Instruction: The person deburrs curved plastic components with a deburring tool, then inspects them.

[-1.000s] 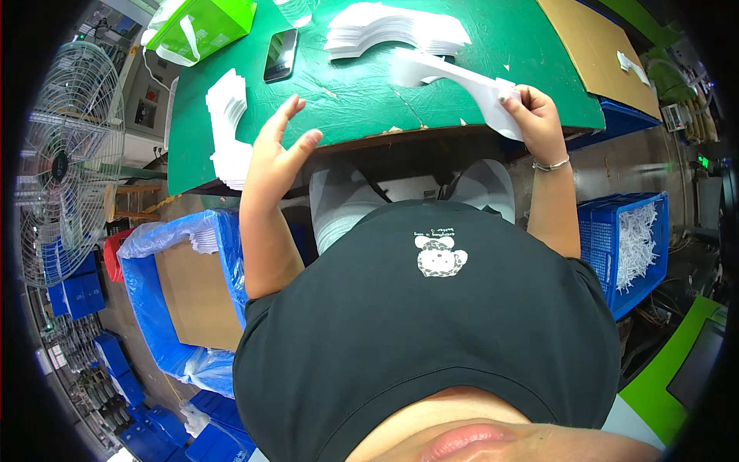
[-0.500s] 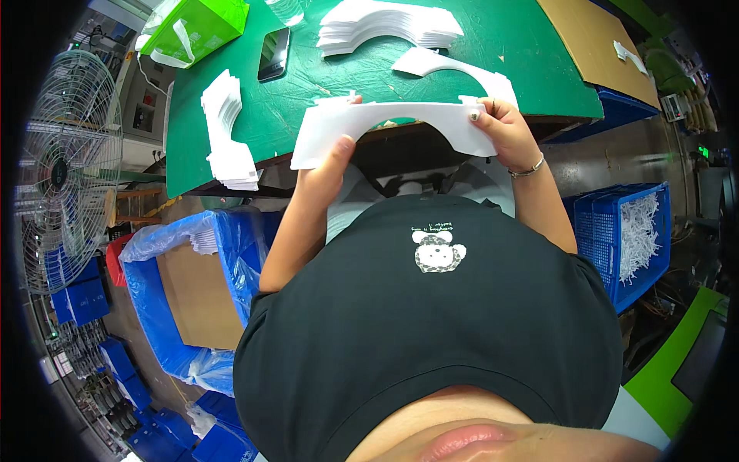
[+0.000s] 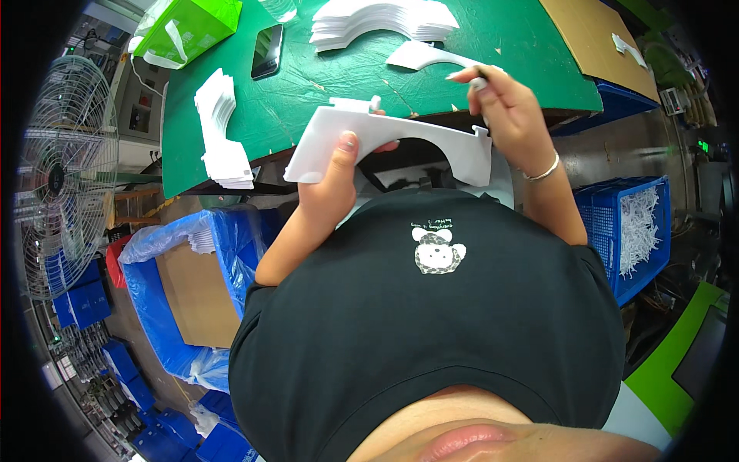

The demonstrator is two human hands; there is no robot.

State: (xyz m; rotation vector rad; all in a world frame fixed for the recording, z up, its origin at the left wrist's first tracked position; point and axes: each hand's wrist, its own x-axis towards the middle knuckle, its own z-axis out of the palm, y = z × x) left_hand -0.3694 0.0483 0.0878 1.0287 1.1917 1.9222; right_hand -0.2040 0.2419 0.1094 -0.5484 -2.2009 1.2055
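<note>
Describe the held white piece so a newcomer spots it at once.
Start at the green table; at its near edge is the left hand. That hand grips one arched white piece by its left end. Its white neighbours lie on the table; this alone is held up.

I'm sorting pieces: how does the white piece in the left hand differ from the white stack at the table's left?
The white piece is single; the white stack has many layers. The white piece is gripped in the left hand, while the white stack rests on the green table. The white piece stretches mostly across the view; the white stack runs far to near. Both are white with curved edges.
</note>
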